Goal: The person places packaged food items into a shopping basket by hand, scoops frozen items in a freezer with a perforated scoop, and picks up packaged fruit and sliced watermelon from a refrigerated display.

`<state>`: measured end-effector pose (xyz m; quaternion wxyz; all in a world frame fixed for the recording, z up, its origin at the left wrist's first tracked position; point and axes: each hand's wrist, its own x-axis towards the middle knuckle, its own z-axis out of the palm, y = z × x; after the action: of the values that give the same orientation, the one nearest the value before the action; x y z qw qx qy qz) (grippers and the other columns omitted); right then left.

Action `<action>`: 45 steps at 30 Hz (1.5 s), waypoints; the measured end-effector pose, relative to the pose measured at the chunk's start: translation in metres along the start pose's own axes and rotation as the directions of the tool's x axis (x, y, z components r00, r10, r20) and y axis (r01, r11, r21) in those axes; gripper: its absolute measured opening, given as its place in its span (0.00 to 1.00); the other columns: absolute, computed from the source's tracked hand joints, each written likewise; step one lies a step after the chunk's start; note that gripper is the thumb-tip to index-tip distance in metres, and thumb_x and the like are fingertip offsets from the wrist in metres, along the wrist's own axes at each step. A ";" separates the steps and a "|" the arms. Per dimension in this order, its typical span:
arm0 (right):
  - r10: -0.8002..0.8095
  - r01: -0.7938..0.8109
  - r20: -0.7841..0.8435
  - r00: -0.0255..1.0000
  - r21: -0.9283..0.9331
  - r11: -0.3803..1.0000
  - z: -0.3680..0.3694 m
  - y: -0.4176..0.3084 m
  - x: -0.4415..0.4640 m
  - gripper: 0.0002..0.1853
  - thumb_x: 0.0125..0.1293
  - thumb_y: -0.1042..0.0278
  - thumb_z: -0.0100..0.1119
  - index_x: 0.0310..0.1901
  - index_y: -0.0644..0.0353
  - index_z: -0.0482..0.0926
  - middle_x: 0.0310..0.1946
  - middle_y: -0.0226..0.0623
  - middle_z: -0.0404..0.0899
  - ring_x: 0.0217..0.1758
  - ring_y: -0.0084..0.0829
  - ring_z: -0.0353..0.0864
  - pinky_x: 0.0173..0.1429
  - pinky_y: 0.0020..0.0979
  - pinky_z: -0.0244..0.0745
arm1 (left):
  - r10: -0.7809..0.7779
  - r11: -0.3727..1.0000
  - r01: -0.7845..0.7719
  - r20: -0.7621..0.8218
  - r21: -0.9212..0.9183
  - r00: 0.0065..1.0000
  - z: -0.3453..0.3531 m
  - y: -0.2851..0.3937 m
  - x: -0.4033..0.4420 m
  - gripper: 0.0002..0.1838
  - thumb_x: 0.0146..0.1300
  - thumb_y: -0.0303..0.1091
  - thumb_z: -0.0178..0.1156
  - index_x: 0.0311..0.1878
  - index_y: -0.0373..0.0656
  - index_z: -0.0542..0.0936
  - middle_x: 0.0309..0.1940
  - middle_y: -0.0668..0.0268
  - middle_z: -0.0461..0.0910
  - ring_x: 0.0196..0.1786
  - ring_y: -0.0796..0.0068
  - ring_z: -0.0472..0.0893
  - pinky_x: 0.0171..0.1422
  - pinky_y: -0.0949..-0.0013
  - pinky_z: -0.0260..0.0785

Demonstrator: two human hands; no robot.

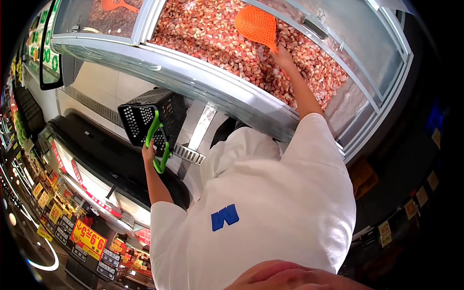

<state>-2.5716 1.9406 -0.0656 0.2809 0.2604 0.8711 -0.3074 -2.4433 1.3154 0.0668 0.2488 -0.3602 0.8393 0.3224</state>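
My right hand (282,59) is closed around the handle of an orange slotted scoop (255,24), reaching into a chest freezer. The scoop's perforated bowl lies over a deep bed of small pink and white pieces (208,31), perhaps peeled shrimp; they are too small to name surely. Down at my left side, my left hand (149,149) grips the green handle (154,129) of a black shopping basket (169,110). The basket hangs tilted beside the freezer, its perforated wall facing me. What it holds, if anything, is hidden.
The freezer's metal front edge (222,77) runs between me and the pieces, with a sliding glass lid (357,34) at the right. Another orange scoop (118,5) lies in the left compartment. A long black case (116,154) and price signs (88,238) stand at my left.
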 end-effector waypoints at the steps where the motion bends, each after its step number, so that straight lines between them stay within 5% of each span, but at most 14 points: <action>1: -0.001 0.001 -0.002 1.000 0.003 1.000 -0.006 0.001 -0.006 0.19 0.61 0.54 0.49 0.42 0.64 0.68 0.23 0.40 0.75 0.21 0.29 0.75 0.24 0.32 0.71 | 0.012 1.000 -0.012 0.008 -0.009 1.000 0.005 0.001 -0.006 0.18 0.54 0.47 0.58 0.33 0.39 0.74 0.11 0.71 0.65 0.13 0.81 0.66 0.19 0.77 0.59; 3: 0.009 -0.101 0.216 0.976 0.423 0.900 -0.019 0.004 -0.021 0.17 0.61 0.57 0.51 0.40 0.65 0.69 0.25 0.39 0.74 0.22 0.26 0.75 0.24 0.28 0.71 | 0.022 0.999 -0.021 0.047 -0.026 0.999 0.009 0.001 -0.015 0.18 0.54 0.47 0.59 0.31 0.39 0.74 0.11 0.72 0.65 0.13 0.81 0.66 0.18 0.76 0.59; 7: -0.041 -0.198 0.337 0.941 0.643 0.740 -0.022 0.021 -0.032 0.15 0.61 0.60 0.52 0.39 0.65 0.69 0.23 0.35 0.71 0.19 0.22 0.72 0.23 0.26 0.69 | -0.020 0.994 0.038 0.164 -0.107 0.986 0.029 -0.017 -0.029 0.17 0.53 0.46 0.60 0.23 0.40 0.74 0.08 0.72 0.63 0.11 0.82 0.64 0.16 0.75 0.57; 10: -0.078 -0.238 0.393 0.916 0.692 0.682 -0.019 0.021 -0.048 0.14 0.61 0.60 0.51 0.39 0.64 0.69 0.20 0.31 0.68 0.15 0.21 0.67 0.22 0.24 0.67 | -0.017 0.999 0.016 0.041 0.033 0.999 0.054 -0.012 -0.061 0.18 0.51 0.46 0.60 0.22 0.38 0.75 0.10 0.71 0.66 0.11 0.81 0.65 0.15 0.74 0.56; 13: -0.137 -0.147 0.356 0.924 0.665 0.733 -0.017 0.005 -0.059 0.13 0.63 0.60 0.49 0.39 0.63 0.69 0.20 0.30 0.66 0.16 0.20 0.65 0.22 0.25 0.65 | 0.043 0.976 -0.034 -0.034 0.214 0.998 0.070 -0.018 -0.079 0.22 0.50 0.49 0.59 0.26 0.33 0.77 0.13 0.61 0.72 0.18 0.73 0.72 0.25 0.65 0.63; 14: -0.110 -0.079 0.280 0.954 0.586 0.806 -0.012 -0.001 -0.059 0.14 0.63 0.59 0.47 0.40 0.63 0.70 0.21 0.32 0.68 0.18 0.23 0.68 0.24 0.27 0.66 | 0.115 0.954 -0.094 -0.055 0.284 0.992 0.074 -0.012 -0.089 0.23 0.49 0.50 0.58 0.28 0.33 0.77 0.17 0.54 0.74 0.23 0.62 0.76 0.30 0.61 0.65; 18: -0.125 0.119 0.011 0.992 0.235 0.965 0.003 -0.024 -0.038 0.17 0.65 0.57 0.41 0.41 0.65 0.70 0.25 0.41 0.73 0.25 0.35 0.74 0.31 0.37 0.69 | 0.136 0.929 -0.096 -0.089 0.357 0.987 0.085 -0.010 -0.104 0.23 0.48 0.51 0.57 0.30 0.35 0.78 0.23 0.48 0.76 0.31 0.49 0.77 0.34 0.57 0.66; 22: -0.146 0.142 -0.085 0.986 -0.052 0.989 -0.008 -0.071 -0.034 0.17 0.65 0.58 0.39 0.40 0.66 0.71 0.29 0.46 0.76 0.31 0.41 0.76 0.36 0.41 0.70 | 0.152 0.929 -0.103 -0.111 0.356 0.982 0.081 -0.004 -0.104 0.22 0.48 0.50 0.57 0.31 0.36 0.79 0.23 0.48 0.76 0.31 0.50 0.77 0.34 0.58 0.66; 30: -0.146 0.125 -0.135 0.980 -0.153 0.980 -0.009 -0.113 -0.025 0.15 0.65 0.60 0.41 0.41 0.65 0.70 0.24 0.42 0.77 0.27 0.39 0.77 0.31 0.38 0.73 | 0.167 0.935 -0.130 -0.086 0.331 0.982 0.071 -0.003 -0.092 0.21 0.49 0.50 0.57 0.30 0.37 0.79 0.21 0.49 0.76 0.29 0.51 0.77 0.33 0.59 0.66; 35: -0.283 0.218 -0.218 0.934 -0.279 0.935 -0.010 -0.114 -0.016 0.16 0.65 0.60 0.42 0.43 0.66 0.68 0.22 0.42 0.77 0.25 0.38 0.77 0.26 0.36 0.72 | 0.165 0.937 -0.133 -0.074 0.322 0.983 0.070 -0.019 -0.071 0.21 0.50 0.49 0.58 0.28 0.35 0.79 0.18 0.51 0.75 0.25 0.53 0.77 0.30 0.59 0.65; 40: -0.247 0.195 -0.168 0.954 -0.278 0.941 -0.003 -0.121 -0.002 0.15 0.65 0.59 0.41 0.42 0.64 0.67 0.21 0.42 0.75 0.23 0.39 0.75 0.27 0.38 0.70 | 0.182 0.960 -0.160 -0.080 0.228 0.980 0.066 0.003 -0.087 0.19 0.51 0.45 0.58 0.27 0.34 0.78 0.15 0.53 0.74 0.20 0.61 0.76 0.26 0.61 0.63; 45: -0.231 0.204 -0.082 0.969 -0.254 0.945 0.003 -0.122 0.006 0.14 0.66 0.59 0.38 0.38 0.62 0.66 0.20 0.41 0.74 0.23 0.41 0.74 0.28 0.40 0.68 | 0.164 0.948 -0.128 -0.106 0.291 0.981 0.068 0.004 -0.086 0.18 0.51 0.43 0.59 0.27 0.33 0.78 0.16 0.50 0.73 0.21 0.55 0.76 0.26 0.61 0.63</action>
<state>-2.6511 1.8580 -0.0237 0.2264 0.1427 0.9399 -0.2121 -2.3811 1.4048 0.0790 0.2185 -0.2777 0.9154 0.1929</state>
